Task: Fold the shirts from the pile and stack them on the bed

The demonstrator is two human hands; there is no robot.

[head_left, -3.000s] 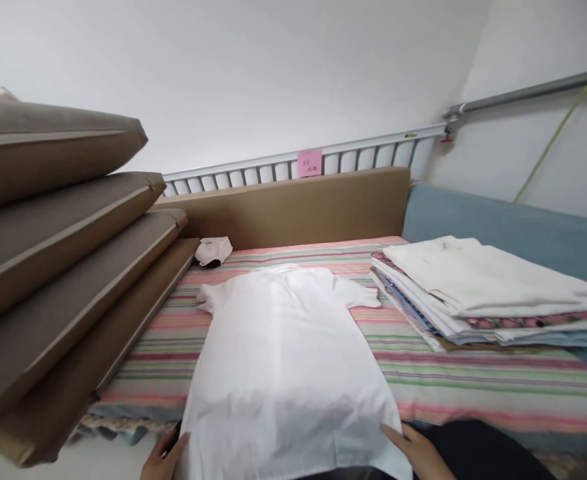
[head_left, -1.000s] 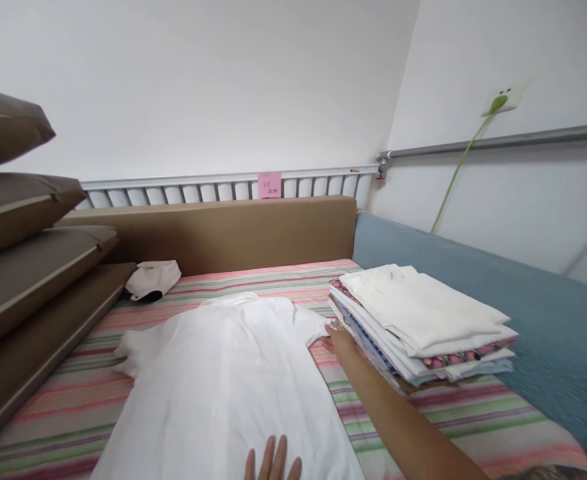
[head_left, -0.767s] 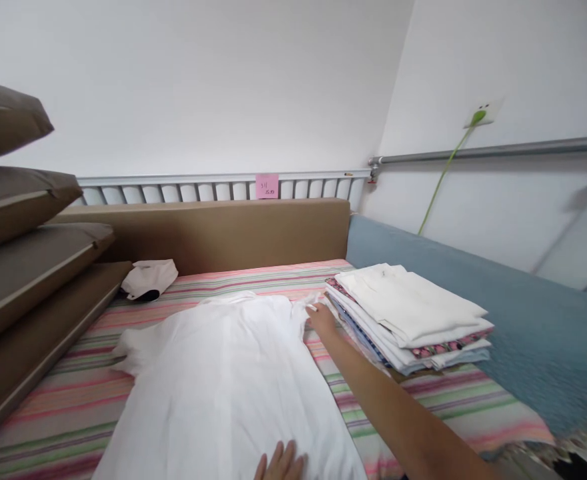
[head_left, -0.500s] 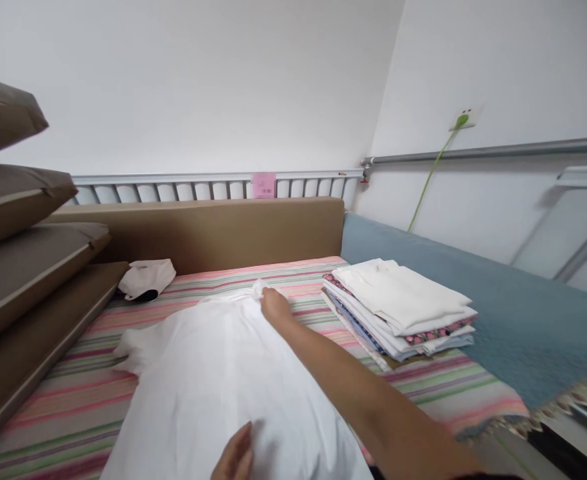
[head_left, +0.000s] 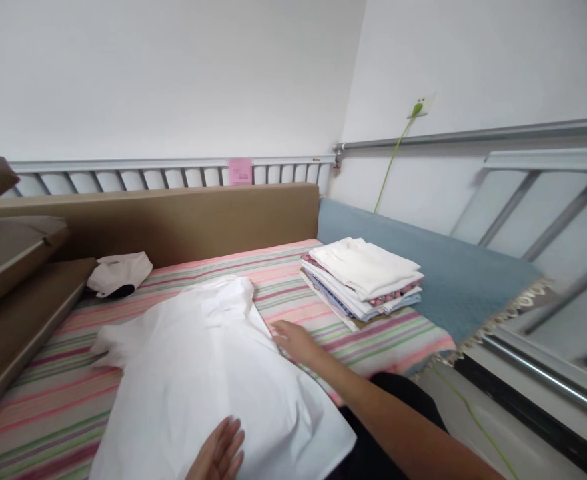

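Observation:
A white shirt [head_left: 188, 373] is spread over the striped cover, with a short sleeve sticking out at its left. My right hand [head_left: 293, 341] is beside the shirt's right edge, fingers stretched out and holding nothing. I cannot tell whether its fingertips touch the cloth. At the bottom of the view my left hand [head_left: 218, 450] hovers over or rests on the lower part of the shirt, its fingers loosely apart and empty. To the right of the shirt stands a stack of folded clothes [head_left: 366, 270], white on top with a floral piece lower down.
A striped cover [head_left: 273, 267] lies under everything. Brown cushions [head_left: 18, 320] are piled at the left, near a white cap [head_left: 121, 272]. A long brown cushion [head_left: 198, 220] lines the back, and a blue-covered bolster [head_left: 398, 247] the right. A green cord [head_left: 393, 160] hangs from the wall socket.
My right hand has let go of the shirt's top edge and moved down along its right side. My left hand's fingers are more spread. The view has turned to the right.

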